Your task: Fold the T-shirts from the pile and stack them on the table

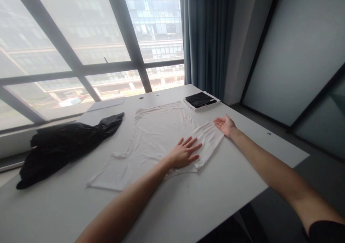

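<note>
A white T-shirt [159,131] lies spread on the white table, its neckline toward me and its hem toward the window. My left hand [184,152] rests flat on the shirt near the neckline, fingers spread. Beside the edge of the right-hand sleeve is my right hand [225,125], palm turned partly up and fingers stretched out. I cannot tell whether its fingertips touch the cloth. Neither hand holds anything. Small wrinkles run across the shirt's body and around that sleeve.
A crumpled black garment [67,142] lies on the left of the table [242,160]. At the far right corner sits a folded black garment [201,99] on folded white cloth [199,108]. Windows and a blue-grey curtain [207,38] stand behind.
</note>
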`<state>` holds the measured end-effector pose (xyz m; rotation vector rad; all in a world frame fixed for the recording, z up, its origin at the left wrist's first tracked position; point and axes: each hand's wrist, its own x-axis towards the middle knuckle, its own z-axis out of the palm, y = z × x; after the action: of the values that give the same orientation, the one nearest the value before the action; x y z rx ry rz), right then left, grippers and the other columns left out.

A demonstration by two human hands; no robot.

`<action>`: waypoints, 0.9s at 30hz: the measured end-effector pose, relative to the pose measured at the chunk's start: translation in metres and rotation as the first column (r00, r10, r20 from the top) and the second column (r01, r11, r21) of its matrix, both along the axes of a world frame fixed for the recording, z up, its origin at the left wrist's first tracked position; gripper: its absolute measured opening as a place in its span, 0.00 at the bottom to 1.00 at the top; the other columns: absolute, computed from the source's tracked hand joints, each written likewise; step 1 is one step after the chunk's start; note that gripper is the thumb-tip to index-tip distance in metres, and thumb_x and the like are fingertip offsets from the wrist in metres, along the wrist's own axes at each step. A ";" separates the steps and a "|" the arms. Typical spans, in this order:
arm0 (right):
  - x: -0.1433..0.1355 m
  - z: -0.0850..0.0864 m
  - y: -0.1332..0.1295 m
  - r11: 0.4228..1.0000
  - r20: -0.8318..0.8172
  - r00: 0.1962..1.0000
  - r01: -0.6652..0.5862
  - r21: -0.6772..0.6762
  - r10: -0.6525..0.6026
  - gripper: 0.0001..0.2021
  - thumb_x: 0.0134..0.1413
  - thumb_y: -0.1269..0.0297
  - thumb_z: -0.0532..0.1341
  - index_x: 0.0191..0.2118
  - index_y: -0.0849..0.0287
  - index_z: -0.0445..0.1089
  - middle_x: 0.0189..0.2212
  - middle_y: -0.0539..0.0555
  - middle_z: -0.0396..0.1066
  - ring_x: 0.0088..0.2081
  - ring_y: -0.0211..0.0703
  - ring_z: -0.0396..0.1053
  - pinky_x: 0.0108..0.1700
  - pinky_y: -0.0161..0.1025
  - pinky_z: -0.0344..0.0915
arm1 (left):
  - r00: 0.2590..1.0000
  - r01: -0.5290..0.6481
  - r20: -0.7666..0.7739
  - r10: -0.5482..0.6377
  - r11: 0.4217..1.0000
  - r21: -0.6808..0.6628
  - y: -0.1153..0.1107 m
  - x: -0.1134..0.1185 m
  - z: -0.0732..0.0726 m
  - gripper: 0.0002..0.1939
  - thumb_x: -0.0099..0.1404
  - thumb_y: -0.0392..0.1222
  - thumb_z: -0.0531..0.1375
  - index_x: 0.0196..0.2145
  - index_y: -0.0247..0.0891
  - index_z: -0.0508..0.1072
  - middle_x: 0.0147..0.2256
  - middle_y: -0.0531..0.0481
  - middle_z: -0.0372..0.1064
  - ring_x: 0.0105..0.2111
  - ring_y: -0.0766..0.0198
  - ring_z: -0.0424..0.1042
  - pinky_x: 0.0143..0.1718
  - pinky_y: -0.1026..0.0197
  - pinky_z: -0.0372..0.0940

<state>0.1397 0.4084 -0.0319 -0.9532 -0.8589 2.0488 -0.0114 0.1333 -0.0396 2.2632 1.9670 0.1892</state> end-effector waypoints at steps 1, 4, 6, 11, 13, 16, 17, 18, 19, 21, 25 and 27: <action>0.004 0.001 0.006 0.999 -0.023 0.998 0.050 0.005 -0.050 0.24 0.74 0.52 0.43 0.47 0.62 0.71 0.35 0.61 0.78 0.39 0.43 0.78 0.46 0.41 0.76 | 1.000 0.001 0.000 -0.001 1.000 0.000 0.000 0.000 0.000 0.31 0.76 0.63 0.45 0.72 0.55 0.50 0.73 0.49 0.37 0.73 0.48 0.36 0.69 0.35 0.36; 0.012 0.004 0.007 0.990 -0.148 0.979 -0.136 0.038 0.140 0.28 0.73 0.49 0.41 0.48 0.65 0.71 0.40 0.66 0.78 0.43 0.48 0.78 0.48 0.45 0.76 | 1.000 -0.001 0.004 0.001 1.000 0.008 -0.001 0.001 0.002 0.31 0.76 0.63 0.45 0.72 0.56 0.50 0.73 0.50 0.38 0.73 0.48 0.37 0.69 0.35 0.37; 0.010 0.003 -0.002 0.919 -0.193 0.899 -0.390 0.059 0.394 0.31 0.72 0.46 0.42 0.48 0.68 0.71 0.44 0.71 0.77 0.47 0.53 0.78 0.49 0.49 0.76 | 1.000 -0.003 0.000 0.003 1.000 0.009 -0.001 0.001 0.002 0.31 0.76 0.63 0.45 0.72 0.56 0.50 0.73 0.49 0.37 0.73 0.47 0.38 0.69 0.35 0.37; -0.007 -0.008 -0.012 0.934 -0.101 0.931 -0.355 -0.026 0.351 0.24 0.73 0.52 0.46 0.48 0.67 0.70 0.42 0.69 0.77 0.45 0.50 0.79 0.48 0.47 0.76 | 1.000 -0.002 -0.007 0.002 1.000 0.012 -0.001 -0.001 -0.002 0.32 0.76 0.63 0.45 0.72 0.55 0.50 0.73 0.48 0.37 0.73 0.47 0.38 0.69 0.34 0.38; -0.010 -0.010 -0.008 0.997 -0.120 0.989 -0.081 -0.003 0.080 0.18 0.73 0.56 0.47 0.47 0.61 0.70 0.38 0.61 0.78 0.42 0.44 0.78 0.49 0.43 0.76 | 1.000 -0.002 0.003 0.002 1.000 0.025 0.000 -0.003 -0.004 0.31 0.76 0.63 0.46 0.72 0.56 0.51 0.73 0.49 0.39 0.73 0.47 0.38 0.69 0.33 0.39; -0.006 -0.005 -0.007 0.999 -0.217 0.976 0.019 0.035 -0.011 0.17 0.73 0.57 0.47 0.46 0.56 0.71 0.39 0.57 0.78 0.43 0.41 0.78 0.49 0.41 0.76 | 1.000 0.011 0.023 -0.012 0.998 0.059 0.000 0.000 0.000 0.30 0.76 0.60 0.48 0.72 0.54 0.52 0.73 0.48 0.41 0.72 0.47 0.40 0.69 0.34 0.39; -0.004 -0.004 -0.010 0.997 -0.252 0.965 -0.062 0.052 0.073 0.17 0.72 0.56 0.47 0.47 0.57 0.71 0.41 0.58 0.78 0.45 0.43 0.78 0.49 0.43 0.76 | 0.999 0.030 0.032 -0.032 0.997 0.065 -0.001 0.003 0.002 0.30 0.76 0.59 0.48 0.72 0.53 0.53 0.73 0.48 0.42 0.72 0.47 0.41 0.69 0.35 0.39; -0.004 -0.002 -0.016 0.982 -0.278 0.943 -0.172 0.072 0.186 0.18 0.72 0.55 0.47 0.47 0.58 0.71 0.43 0.61 0.78 0.47 0.46 0.78 0.49 0.45 0.76 | 0.997 0.058 0.044 -0.060 0.996 0.065 -0.002 0.007 0.005 0.30 0.77 0.58 0.47 0.72 0.52 0.52 0.73 0.48 0.42 0.72 0.49 0.41 0.70 0.36 0.39; -0.004 -0.002 -0.022 0.955 -0.286 0.911 -0.284 0.087 0.297 0.19 0.72 0.54 0.47 0.48 0.60 0.71 0.45 0.63 0.78 0.49 0.49 0.77 0.49 0.48 0.76 | 0.994 0.093 0.059 -0.096 0.994 0.057 -0.004 0.012 0.008 0.30 0.77 0.58 0.46 0.72 0.52 0.51 0.73 0.49 0.42 0.73 0.50 0.40 0.70 0.37 0.39; -0.007 -0.003 -0.033 0.899 -0.250 0.865 -0.432 0.069 0.435 0.18 0.72 0.56 0.48 0.48 0.61 0.70 0.47 0.66 0.77 0.50 0.52 0.77 0.48 0.52 0.77 | 0.982 0.170 0.086 -0.171 0.985 0.021 -0.009 0.024 0.012 0.31 0.77 0.60 0.46 0.72 0.52 0.50 0.73 0.49 0.40 0.73 0.49 0.38 0.70 0.37 0.37; -0.014 -0.011 -0.040 0.955 -0.159 0.943 -0.296 -0.008 0.291 0.11 0.69 0.66 0.51 0.42 0.59 0.70 0.40 0.60 0.78 0.44 0.48 0.78 0.45 0.46 0.77 | 0.964 0.237 0.136 -0.229 0.970 -0.044 -0.017 0.042 0.018 0.34 0.75 0.64 0.48 0.72 0.50 0.50 0.73 0.47 0.38 0.73 0.46 0.35 0.70 0.34 0.31; -0.015 -0.013 -0.039 0.990 -0.129 0.983 -0.127 0.053 0.133 0.10 0.67 0.68 0.52 0.39 0.57 0.71 0.38 0.56 0.77 0.41 0.43 0.78 0.44 0.42 0.77 | 0.946 0.273 0.201 -0.254 0.959 -0.071 -0.019 0.041 0.025 0.33 0.76 0.62 0.48 0.72 0.50 0.51 0.73 0.48 0.38 0.73 0.48 0.36 0.70 0.36 0.31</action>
<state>0.1250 0.3694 -0.0445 -0.7442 -0.9124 2.1674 0.0300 0.1145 -0.0143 2.3183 1.5289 0.2617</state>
